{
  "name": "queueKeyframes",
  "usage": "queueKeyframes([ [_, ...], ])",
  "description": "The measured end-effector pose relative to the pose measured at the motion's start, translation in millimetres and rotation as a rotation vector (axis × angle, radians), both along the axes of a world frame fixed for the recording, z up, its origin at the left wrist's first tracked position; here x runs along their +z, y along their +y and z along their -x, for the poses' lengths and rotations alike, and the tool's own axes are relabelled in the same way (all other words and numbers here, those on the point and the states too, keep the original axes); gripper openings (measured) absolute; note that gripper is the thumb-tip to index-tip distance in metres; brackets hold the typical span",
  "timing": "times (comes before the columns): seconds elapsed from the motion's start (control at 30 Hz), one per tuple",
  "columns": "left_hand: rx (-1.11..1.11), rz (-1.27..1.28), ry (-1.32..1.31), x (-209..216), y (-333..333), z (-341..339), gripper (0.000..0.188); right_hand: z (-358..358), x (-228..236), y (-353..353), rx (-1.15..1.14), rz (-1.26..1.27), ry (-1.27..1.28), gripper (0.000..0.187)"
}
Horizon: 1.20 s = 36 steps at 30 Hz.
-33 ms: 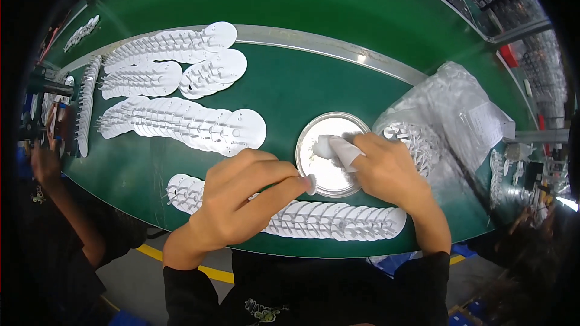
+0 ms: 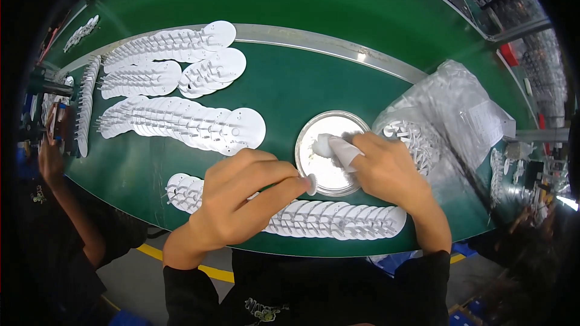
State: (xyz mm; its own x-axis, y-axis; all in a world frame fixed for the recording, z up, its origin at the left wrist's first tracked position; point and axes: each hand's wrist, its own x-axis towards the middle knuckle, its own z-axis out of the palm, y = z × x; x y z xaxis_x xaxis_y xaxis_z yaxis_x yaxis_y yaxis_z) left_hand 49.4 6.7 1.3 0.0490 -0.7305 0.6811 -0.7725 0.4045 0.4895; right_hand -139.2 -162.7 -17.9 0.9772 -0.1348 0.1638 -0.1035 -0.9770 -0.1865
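Observation:
My left hand [image 2: 244, 196] pinches a small whitish gear-like disc [image 2: 312, 185] between thumb and fingertips, beside the rim of a round metal tin [image 2: 300, 139]. My right hand [image 2: 389, 166] reaches over the tin's right side. Its pointing finger is stretched out in a white finger cover [image 2: 344, 152], the other fingers are curled, and I see nothing gripped. The cover's tip touches a pale, grease-like lump [image 2: 322, 145] in the tin. Under my left hand runs a row of overlapping white discs with pegs [image 2: 338, 220], partly hidden by the hand.
Several more rows of white pegged discs [image 2: 187, 122] lie at the left on the green table [image 2: 284, 84]. A clear plastic bag [image 2: 453, 102] with small white parts [image 2: 414, 142] spilling out stands at the right. At the far left is a co-worker's hand [image 2: 51, 160].
My hands keep almost the same place, with the gear-like disc still pinched in the left. The co-worker's hand at the far left has moved slightly.

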Motion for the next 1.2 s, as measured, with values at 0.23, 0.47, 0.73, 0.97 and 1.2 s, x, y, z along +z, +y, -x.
queueKeyframes([
  [0.23,0.060,0.050,-0.028,-3,-1,0,0.031,10,13,-6,0.075,-0.062,0.065,0.040],
  [0.47,-0.013,0.063,0.073,-8,2,10,0.029,13,26,1,-0.021,-1.014,-0.089,0.024],
  [0.73,-0.052,0.204,-0.006,-10,-3,16,0.026,17,27,22,-0.114,-1.527,-0.090,0.023],
  [0.97,-0.058,0.210,-0.043,-14,-2,18,0.028,17,24,27,-0.056,-1.547,-0.117,0.023],
  [1.2,-0.042,0.217,-0.047,-16,-2,21,0.027,15,21,25,0.039,-1.295,-0.177,0.023],
])
